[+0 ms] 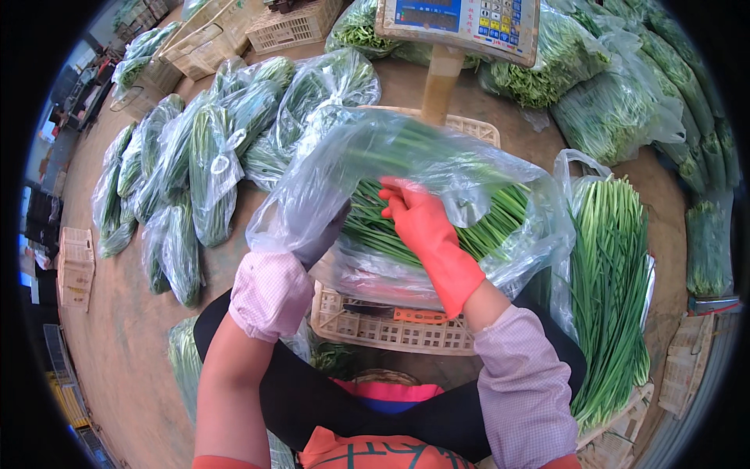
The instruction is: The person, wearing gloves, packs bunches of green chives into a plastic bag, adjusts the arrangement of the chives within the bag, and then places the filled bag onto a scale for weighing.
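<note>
A bundle of long, thin green stalks, like garlic chives [500,219], lies in a clear plastic bag [297,184] on the scale ahead of me. Dark-gloved, my left hand [324,234] is at the bag's left side, partly behind the film, which hides its fingers. Over the stalks reaches my right hand [426,227] in an orange-red rubber glove. Its fingers are stretched toward the left, slightly apart, and touch or hover just above the greens. The bag's upper film is raised and blurred above both hands.
Beneath the bag is a beige plastic crate [375,332] with an orange-handled knife [418,316] at its near edge. The scale's display [461,23] stands behind. Loose green stalks [613,289] are piled at right. Bagged greens [211,172] lie on the left floor, more bags [609,102] at far right.
</note>
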The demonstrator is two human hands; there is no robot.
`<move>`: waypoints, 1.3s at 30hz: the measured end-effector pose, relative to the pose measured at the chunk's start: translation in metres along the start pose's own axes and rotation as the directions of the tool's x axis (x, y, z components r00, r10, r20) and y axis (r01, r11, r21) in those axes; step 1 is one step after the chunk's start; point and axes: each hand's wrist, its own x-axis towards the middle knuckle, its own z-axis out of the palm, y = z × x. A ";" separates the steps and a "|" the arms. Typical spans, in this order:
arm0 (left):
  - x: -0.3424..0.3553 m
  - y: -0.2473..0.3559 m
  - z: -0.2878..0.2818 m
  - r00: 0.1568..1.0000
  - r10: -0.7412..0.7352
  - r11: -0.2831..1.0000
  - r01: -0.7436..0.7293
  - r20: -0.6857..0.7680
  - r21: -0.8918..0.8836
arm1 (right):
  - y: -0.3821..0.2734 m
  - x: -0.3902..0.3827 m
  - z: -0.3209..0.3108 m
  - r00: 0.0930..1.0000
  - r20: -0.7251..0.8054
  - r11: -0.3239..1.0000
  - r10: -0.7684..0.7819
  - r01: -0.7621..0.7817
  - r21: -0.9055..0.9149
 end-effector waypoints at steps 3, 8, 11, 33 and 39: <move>-0.011 -0.023 0.010 0.996 0.090 0.995 -0.090 0.004 0.030 | 0.005 0.002 -0.001 0.996 -0.020 0.990 -0.084 0.085 0.109; -0.021 -0.032 0.022 0.954 0.057 0.926 -0.160 -0.295 -0.340 | 0.003 -0.003 0.003 0.834 0.007 0.806 -0.551 0.534 -0.256; -0.013 -0.015 -0.007 0.896 -0.139 0.810 -0.142 -0.421 -0.569 | -0.020 -0.017 -0.007 0.958 0.180 0.915 -0.224 0.270 -0.300; 0.007 -0.013 -0.065 0.859 -0.356 0.467 -0.177 -0.367 -0.867 | 0.077 -0.659 -0.273 0.115 -0.987 0.520 0.111 -0.853 -0.040; -0.001 -0.010 -0.095 0.591 0.084 0.980 -0.196 -0.802 -0.042 | 0.084 -0.619 -0.263 0.194 -0.976 0.666 0.096 -0.741 -0.082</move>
